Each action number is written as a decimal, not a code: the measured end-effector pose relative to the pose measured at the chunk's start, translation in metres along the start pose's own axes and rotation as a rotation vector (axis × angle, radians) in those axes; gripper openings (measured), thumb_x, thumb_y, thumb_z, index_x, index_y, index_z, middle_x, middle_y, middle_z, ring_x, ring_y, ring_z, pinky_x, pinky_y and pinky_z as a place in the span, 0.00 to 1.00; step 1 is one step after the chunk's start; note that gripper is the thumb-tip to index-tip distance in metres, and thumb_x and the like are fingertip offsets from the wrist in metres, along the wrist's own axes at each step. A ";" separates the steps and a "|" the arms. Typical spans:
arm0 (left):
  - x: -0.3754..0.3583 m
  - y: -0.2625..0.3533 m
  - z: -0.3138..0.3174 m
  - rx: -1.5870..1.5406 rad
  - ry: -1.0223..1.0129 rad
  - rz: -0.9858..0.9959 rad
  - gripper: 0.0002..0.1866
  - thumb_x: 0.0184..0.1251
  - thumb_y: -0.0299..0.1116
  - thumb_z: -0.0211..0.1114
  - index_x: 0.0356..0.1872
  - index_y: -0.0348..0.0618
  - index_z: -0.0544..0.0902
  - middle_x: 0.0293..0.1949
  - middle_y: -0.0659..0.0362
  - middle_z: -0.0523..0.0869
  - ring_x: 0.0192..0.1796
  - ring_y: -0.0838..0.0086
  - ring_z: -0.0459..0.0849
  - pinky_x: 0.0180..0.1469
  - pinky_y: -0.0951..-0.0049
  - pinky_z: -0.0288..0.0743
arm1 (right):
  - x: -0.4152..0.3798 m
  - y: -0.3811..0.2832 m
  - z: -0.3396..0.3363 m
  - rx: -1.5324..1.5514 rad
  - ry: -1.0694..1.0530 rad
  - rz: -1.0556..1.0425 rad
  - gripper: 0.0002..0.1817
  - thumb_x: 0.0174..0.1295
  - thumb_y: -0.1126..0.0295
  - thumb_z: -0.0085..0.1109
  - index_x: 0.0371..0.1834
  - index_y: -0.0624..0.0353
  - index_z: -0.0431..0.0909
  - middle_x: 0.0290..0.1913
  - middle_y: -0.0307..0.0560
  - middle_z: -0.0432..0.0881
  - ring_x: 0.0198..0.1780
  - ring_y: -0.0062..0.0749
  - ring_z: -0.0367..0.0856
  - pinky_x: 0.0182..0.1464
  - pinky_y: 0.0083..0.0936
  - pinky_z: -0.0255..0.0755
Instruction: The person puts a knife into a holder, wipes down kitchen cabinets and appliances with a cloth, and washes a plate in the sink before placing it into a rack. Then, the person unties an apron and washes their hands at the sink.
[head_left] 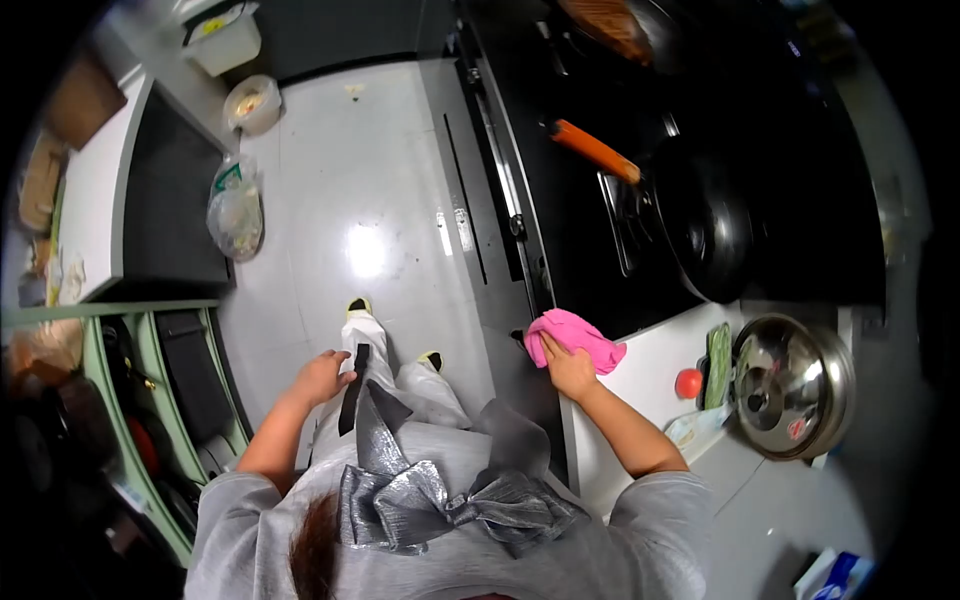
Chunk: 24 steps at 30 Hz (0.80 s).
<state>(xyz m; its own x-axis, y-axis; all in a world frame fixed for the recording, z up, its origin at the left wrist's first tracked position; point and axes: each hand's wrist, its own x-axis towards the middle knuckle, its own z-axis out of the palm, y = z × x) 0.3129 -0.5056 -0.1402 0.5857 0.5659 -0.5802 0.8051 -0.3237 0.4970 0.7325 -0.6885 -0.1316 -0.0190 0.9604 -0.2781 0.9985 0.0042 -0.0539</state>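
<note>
A pink cloth (590,343) lies bunched at the front corner of the black stove (590,270), where it meets the white counter. My right hand (568,366) grips the cloth from its near side, fingers pressed into the fabric. On the other side, my left hand (324,377) hangs over my white trousers (430,395), holding nothing, with its fingers apart. Beyond the cloth, a black pan (710,235) with an orange handle (597,151) rests on the stove.
On the white counter (640,390) are a red tomato (688,383), a green vegetable (718,366) and a steel pot lid (778,385). A plastic bag (236,212) and tubs stand on the floor at left. A green shelf rack (120,400) is at my left.
</note>
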 end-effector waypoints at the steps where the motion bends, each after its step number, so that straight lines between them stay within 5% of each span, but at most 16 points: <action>1: 0.003 -0.005 0.001 0.002 -0.017 -0.004 0.22 0.55 0.43 0.59 0.49 0.41 0.72 0.46 0.48 0.75 0.47 0.53 0.75 0.47 0.61 0.70 | 0.009 0.002 0.000 -0.084 -0.058 -0.085 0.19 0.49 0.69 0.50 0.47 0.58 0.74 0.49 0.52 0.74 0.44 0.43 0.76 0.40 0.37 0.71; 2: 0.006 -0.009 0.000 -0.011 0.001 0.003 0.22 0.55 0.41 0.59 0.49 0.41 0.71 0.46 0.48 0.75 0.46 0.54 0.75 0.46 0.61 0.70 | 0.019 0.002 0.002 -0.232 -0.269 -0.118 0.12 0.50 0.68 0.49 0.36 0.53 0.80 0.39 0.44 0.80 0.36 0.38 0.79 0.37 0.34 0.69; 3: 0.007 -0.013 -0.004 -0.034 -0.010 0.000 0.22 0.55 0.41 0.59 0.49 0.41 0.71 0.46 0.48 0.75 0.46 0.54 0.75 0.46 0.61 0.70 | 0.034 -0.004 -0.004 -0.241 -0.292 -0.125 0.12 0.50 0.68 0.49 0.36 0.53 0.80 0.39 0.44 0.80 0.36 0.38 0.79 0.37 0.34 0.69; 5: 0.011 -0.021 -0.018 -0.133 0.061 -0.024 0.22 0.56 0.40 0.59 0.50 0.41 0.71 0.46 0.49 0.75 0.46 0.55 0.75 0.46 0.61 0.70 | 0.079 -0.011 -0.024 -0.604 -0.701 -0.221 0.11 0.53 0.66 0.47 0.30 0.48 0.82 0.35 0.39 0.82 0.38 0.32 0.79 0.37 0.30 0.68; 9: 0.005 -0.073 -0.027 -0.175 0.112 -0.099 0.22 0.56 0.38 0.59 0.51 0.41 0.70 0.46 0.50 0.74 0.47 0.55 0.75 0.48 0.62 0.69 | 0.209 0.000 -0.074 -0.589 -0.611 0.046 0.11 0.54 0.63 0.46 0.29 0.49 0.81 0.39 0.39 0.80 0.40 0.31 0.77 0.42 0.30 0.67; 11: -0.003 -0.094 -0.036 -0.181 0.091 -0.174 0.22 0.56 0.37 0.59 0.51 0.40 0.70 0.46 0.50 0.75 0.47 0.56 0.74 0.48 0.62 0.69 | 0.257 0.030 -0.073 -0.593 -0.272 -0.207 0.14 0.56 0.60 0.45 0.34 0.52 0.79 0.48 0.40 0.75 0.46 0.31 0.74 0.46 0.29 0.65; 14: -0.015 -0.134 -0.049 -0.193 0.191 -0.209 0.21 0.55 0.36 0.59 0.50 0.40 0.71 0.46 0.50 0.75 0.48 0.56 0.74 0.48 0.63 0.69 | 0.269 0.029 -0.082 -0.462 -0.290 -0.071 0.17 0.57 0.56 0.44 0.38 0.55 0.77 0.52 0.40 0.70 0.51 0.31 0.70 0.50 0.29 0.63; 18: -0.033 -0.166 -0.062 -0.248 0.268 -0.320 0.21 0.55 0.35 0.60 0.50 0.39 0.71 0.45 0.49 0.75 0.48 0.56 0.74 0.48 0.63 0.69 | 0.238 0.017 -0.084 -0.551 -0.367 -0.247 0.18 0.56 0.52 0.46 0.39 0.52 0.77 0.45 0.37 0.72 0.49 0.29 0.68 0.49 0.27 0.62; 24: -0.037 -0.182 -0.070 -0.306 0.293 -0.432 0.20 0.54 0.34 0.60 0.49 0.38 0.72 0.43 0.49 0.75 0.46 0.55 0.74 0.47 0.63 0.69 | 0.299 0.022 -0.096 -0.583 -0.361 -0.354 0.15 0.56 0.57 0.45 0.38 0.52 0.76 0.42 0.38 0.75 0.51 0.28 0.68 0.51 0.27 0.61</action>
<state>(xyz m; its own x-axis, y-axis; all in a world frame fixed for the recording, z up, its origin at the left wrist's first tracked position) 0.1378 -0.4141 -0.1640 0.1264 0.7969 -0.5907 0.8757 0.1901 0.4438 0.7535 -0.3749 -0.1242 -0.2579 0.7244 -0.6394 0.7930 0.5368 0.2882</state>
